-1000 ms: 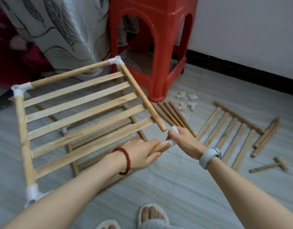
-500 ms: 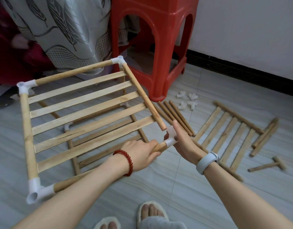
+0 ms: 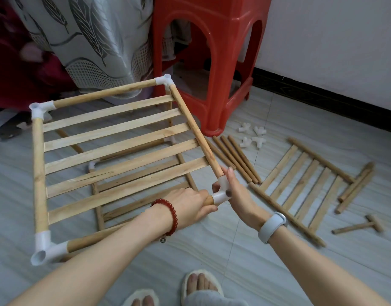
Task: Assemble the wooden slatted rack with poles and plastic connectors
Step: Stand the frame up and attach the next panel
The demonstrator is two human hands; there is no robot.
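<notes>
And the connector is now seated on the side pole's end, closing the shelf's last corner above the floor, right hand pinching it, left hand's fingers wrapped round the front pole.

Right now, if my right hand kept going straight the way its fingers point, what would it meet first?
The right hand points up and left along the side pole, and its fingers already grip the white corner connector. Going on, it would probably slide onto that pole first; depth is unclear.
</notes>
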